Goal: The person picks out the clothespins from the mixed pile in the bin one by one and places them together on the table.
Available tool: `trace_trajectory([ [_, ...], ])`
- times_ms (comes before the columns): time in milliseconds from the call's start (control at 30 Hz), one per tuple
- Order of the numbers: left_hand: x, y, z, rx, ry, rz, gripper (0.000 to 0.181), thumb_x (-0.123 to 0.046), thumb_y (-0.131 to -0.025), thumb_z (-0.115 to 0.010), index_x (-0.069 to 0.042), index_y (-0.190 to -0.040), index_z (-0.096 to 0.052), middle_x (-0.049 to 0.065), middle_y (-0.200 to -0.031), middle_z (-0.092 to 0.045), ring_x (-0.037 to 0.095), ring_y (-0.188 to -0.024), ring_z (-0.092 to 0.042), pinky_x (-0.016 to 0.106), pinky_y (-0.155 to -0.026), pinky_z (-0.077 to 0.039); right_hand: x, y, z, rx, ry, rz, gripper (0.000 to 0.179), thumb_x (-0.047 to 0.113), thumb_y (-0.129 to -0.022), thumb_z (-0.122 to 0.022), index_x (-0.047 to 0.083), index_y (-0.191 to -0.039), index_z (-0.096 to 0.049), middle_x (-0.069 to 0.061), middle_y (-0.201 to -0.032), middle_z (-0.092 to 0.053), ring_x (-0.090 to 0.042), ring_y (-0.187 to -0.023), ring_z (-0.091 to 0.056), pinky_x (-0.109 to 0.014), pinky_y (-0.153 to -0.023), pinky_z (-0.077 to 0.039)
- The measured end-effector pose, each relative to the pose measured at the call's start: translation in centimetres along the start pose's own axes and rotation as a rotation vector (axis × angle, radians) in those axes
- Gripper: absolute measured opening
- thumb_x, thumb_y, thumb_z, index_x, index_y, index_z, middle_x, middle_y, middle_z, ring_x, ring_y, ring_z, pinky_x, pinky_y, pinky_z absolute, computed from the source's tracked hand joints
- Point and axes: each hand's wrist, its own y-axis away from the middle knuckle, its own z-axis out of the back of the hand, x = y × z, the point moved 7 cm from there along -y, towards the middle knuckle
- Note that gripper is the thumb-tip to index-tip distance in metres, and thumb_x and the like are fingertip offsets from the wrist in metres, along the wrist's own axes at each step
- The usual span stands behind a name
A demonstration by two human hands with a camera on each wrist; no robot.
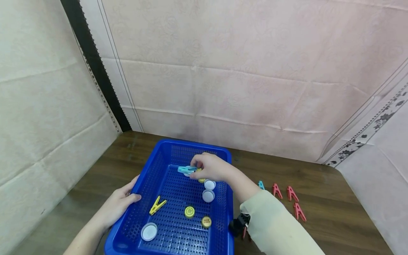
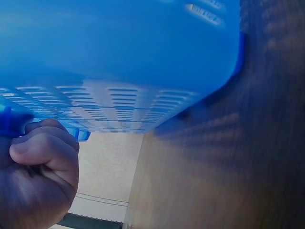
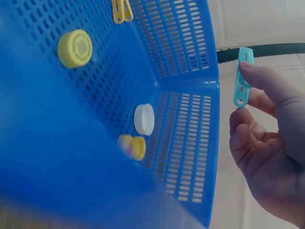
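Note:
A blue plastic basket with slotted walls stands on the table. On its left rim my left hand grips the edge; the left wrist view shows that hand with curled fingers beside the wall. Over the far part of the basket, my right hand pinches a light blue clothespin between thumb and finger. The same clothespin appears in the right wrist view. Inside the basket lie a yellow clothespin, a white cap, a yellow cap and a tan-yellow cap.
More white caps lie along the basket's right side, partly near my right hand. On the wooden table to the right are several red clothespins and a light blue clothespin. Cloth walls enclose the table.

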Motion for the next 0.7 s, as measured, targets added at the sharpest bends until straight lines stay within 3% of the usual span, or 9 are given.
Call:
trace_trajectory([
  [167, 0.1, 0.0, 0.0, 0.008, 0.008, -0.004, 0.064, -0.013, -0.092, -0.052, -0.018, -0.15, -0.024, 0.029, -0.14, -0.037, 0.032, -0.091, -0.064, 0.044, -0.065, -0.056, -0.9, 1.2, 0.9, -0.017, -0.002, 0.033, 0.026, 0.031, -0.084, -0.069, 0.017, -0.105, -0.063, 0.001, -0.099, -0.057, -0.015, -0.092, -0.052, -0.032, -0.074, -0.046],
  [467, 0.0, 0.1, -0.1, 0.003, 0.006, -0.014, 0.064, -0.012, -0.092, -0.052, -0.017, -0.15, -0.024, 0.03, -0.139, -0.038, 0.033, -0.092, -0.064, 0.044, -0.066, -0.056, -3.1, 3.5, 2.7, -0.063, 0.023, -0.042, 0.026, 0.032, -0.083, -0.07, 0.018, -0.104, -0.062, 0.001, -0.1, -0.056, -0.022, -0.098, -0.055, -0.034, -0.078, -0.048],
  [700, 0.0, 0.2, -0.2, -0.004, 0.01, -0.011, 0.064, -0.012, -0.092, -0.051, -0.017, -0.15, -0.024, 0.03, -0.141, -0.036, 0.034, -0.094, -0.063, 0.045, -0.065, -0.055, -4.8, 5.3, 3.5, -0.101, 0.032, -0.077, 0.027, 0.034, -0.082, -0.071, 0.018, -0.102, -0.062, 0.002, -0.095, -0.056, -0.016, -0.089, -0.053, -0.033, -0.074, -0.048],
])
